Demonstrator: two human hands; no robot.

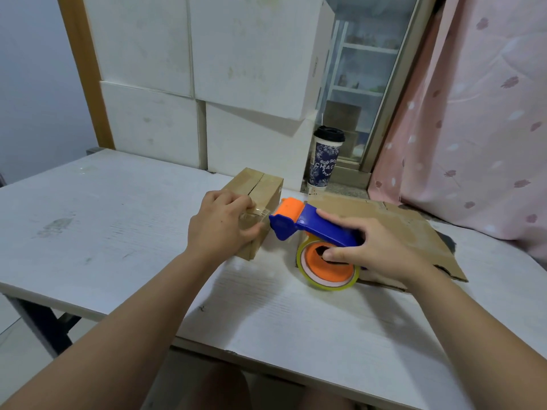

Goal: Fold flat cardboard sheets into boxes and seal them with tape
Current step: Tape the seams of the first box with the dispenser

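A small folded cardboard box [260, 187] stands on the white table [103, 217], its top flaps meeting in a seam. My left hand [220, 226] rests on the box's near end, fingers pressing clear tape onto it. My right hand [373, 250] grips the blue handle of a tape dispenser [302, 223] with an orange roller at the box's right side. The thumb sits in the orange core of the yellowish tape roll [327, 267]. A short strip of tape runs from the roller to the box.
Flat cardboard sheets [414, 229] lie under and behind the dispenser at the right. A lidded paper cup [325, 158] stands at the table's back by the window. White boxes [207, 69] are stacked behind. A pink curtain [473, 113] hangs at the right.
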